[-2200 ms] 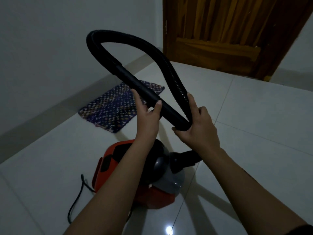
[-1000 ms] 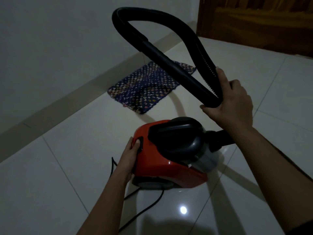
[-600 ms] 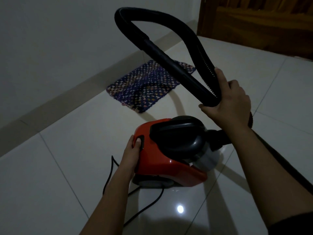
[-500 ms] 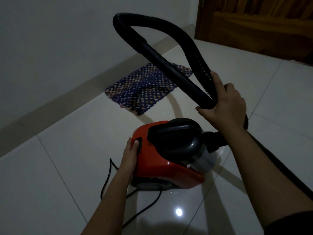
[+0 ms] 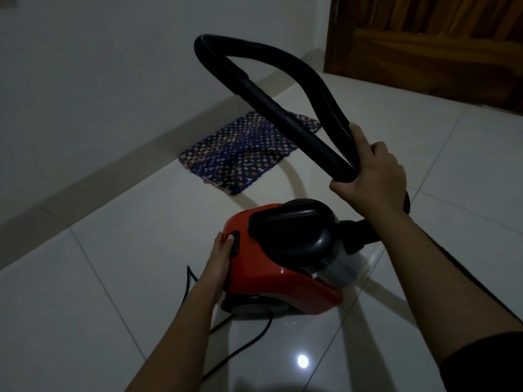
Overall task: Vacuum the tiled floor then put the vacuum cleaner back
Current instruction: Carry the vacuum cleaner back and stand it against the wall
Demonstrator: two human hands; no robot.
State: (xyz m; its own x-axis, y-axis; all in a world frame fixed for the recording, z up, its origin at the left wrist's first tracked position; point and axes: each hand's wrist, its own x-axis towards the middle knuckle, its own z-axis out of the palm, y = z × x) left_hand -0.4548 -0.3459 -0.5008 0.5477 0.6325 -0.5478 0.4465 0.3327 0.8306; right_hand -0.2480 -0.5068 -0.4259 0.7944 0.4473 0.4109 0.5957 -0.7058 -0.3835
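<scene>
1. The right hand [image 5: 370,176] is clamped on the looped hose [image 5: 319,80]; the left hand [image 5: 223,250] is pressed flat, fingers together, against the vacuum cleaner [image 5: 283,258] on the tiled floor [image 5: 99,306]
2. The cord [image 5: 249,343] may be snagged if the body is dragged

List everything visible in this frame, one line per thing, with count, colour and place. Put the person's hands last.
vacuum cleaner: one, red with black top, on the floor at centre.
hose: one, black, looped in the air above the vacuum cleaner, both ends gathered at the right hand.
power cord: one, black, trailing on the floor from under the vacuum cleaner.
mat: one, purple patterned, on the floor beside the wall.
floor: white glossy tiles.
wall: one, pale, left side.
door: one, brown wood, upper right.
left hand: one, pressed on the vacuum cleaner's rear.
right hand: one, gripping the hose.
</scene>
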